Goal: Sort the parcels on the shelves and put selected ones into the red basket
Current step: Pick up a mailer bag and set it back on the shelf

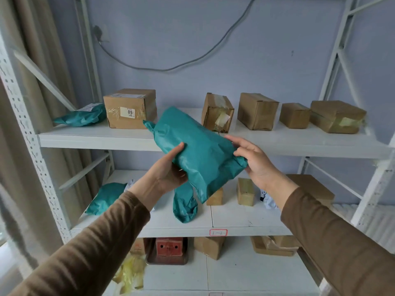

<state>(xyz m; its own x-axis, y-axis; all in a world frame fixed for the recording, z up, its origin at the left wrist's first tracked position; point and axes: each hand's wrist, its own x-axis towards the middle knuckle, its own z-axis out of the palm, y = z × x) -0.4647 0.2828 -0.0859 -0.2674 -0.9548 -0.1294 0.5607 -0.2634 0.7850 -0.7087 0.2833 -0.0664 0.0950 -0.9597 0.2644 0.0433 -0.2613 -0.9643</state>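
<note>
A teal plastic-wrapped parcel (194,150) is held in the air in front of the white shelving (96,138), between the top and middle shelves. My left hand (168,169) grips its lower left side, thumb on top. My right hand (254,161) pinches its right end. On the top shelf stand a labelled cardboard box (130,107), another teal parcel (83,116) at the far left, and several brown boxes (256,111) to the right. No red basket is in view.
The middle shelf (245,218) carries teal parcels (106,196), small brown boxes (245,192) and a white bag. On the bottom shelf sit a red block on a brown tray (168,248), brown boxes and yellow plastic (130,272). Curtain hangs at left; a cable droops on the wall.
</note>
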